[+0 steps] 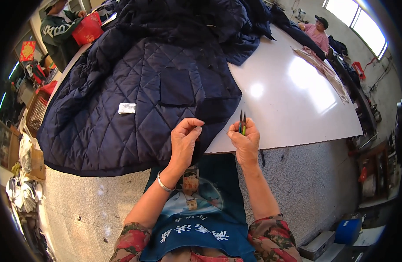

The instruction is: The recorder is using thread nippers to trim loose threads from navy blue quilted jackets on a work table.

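Across upper ctr & left of frame, see navy quilted garment point(118, 135) lying over white table point(288, 122). Just right of ctr, note R hand point(247, 137) closed firmly round small snips point(244, 127), w/ blades up-frame & tips slightly apart. Near ctr, see L hand point(183, 142) in front of garment's lower right part, w/ thumb & index drawn close; can't tell re: full contact or a thread btwn.

To do it well: steady cloth w/ L fingertips, draw any loose end gently taut, bring blades in flat alongside seam, cut w/ tips only. Keep points off quilted face: prob. easy to nick. Take extra care round pocket point(177, 87) at upper ctr & white label point(127, 108) left of ctr, esp. along stitching. Keep L fingertips out of blade path. Slide cloth closer vs. overreaching; use tabletop for support. Look twice before each snip, b/c of dark cloth: dark thread prob. hard to spot. Avoid tugging hard, to prevent puckers.
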{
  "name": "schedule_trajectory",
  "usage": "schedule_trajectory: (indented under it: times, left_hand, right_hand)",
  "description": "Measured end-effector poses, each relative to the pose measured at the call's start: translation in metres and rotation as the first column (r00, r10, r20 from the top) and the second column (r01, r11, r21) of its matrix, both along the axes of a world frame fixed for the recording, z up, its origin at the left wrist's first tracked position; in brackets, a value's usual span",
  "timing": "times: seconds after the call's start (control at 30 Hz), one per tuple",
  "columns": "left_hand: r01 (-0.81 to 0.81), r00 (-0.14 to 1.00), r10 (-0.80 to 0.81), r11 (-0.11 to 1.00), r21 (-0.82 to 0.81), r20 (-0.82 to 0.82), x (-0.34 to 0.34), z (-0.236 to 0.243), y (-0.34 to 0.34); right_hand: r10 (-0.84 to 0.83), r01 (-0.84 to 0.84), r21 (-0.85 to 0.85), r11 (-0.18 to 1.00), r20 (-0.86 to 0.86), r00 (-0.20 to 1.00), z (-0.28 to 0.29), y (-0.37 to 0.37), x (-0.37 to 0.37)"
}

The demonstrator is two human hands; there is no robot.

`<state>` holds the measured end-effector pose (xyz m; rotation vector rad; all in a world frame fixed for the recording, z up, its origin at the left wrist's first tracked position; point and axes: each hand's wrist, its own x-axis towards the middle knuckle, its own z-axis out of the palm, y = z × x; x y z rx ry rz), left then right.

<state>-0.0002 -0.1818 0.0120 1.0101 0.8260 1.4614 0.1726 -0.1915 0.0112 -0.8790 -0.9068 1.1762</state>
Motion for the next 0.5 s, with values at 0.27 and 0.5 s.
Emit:
schedule_trajectory:
  times: [0.27, 0.5]
  left_hand:
    - [0.031, 0.999, -0.026, 0.983, -0.183, 0.031, -0.002, 0.001, 0.008]
    - [0.039, 0.995, -0.05, 0.991, -0.13, -0.088, -0.004, -0.001, 0.01]
  right_hand:
    - [-0.113, 0.121, -0.023, 0.992, 0.225, 0.968, -0.006, -0.016, 0.016]
    - [-0.104, 0.108, 0.016, 0.994, 0.457, 0.883, 0.001, 0.0, -0.013]
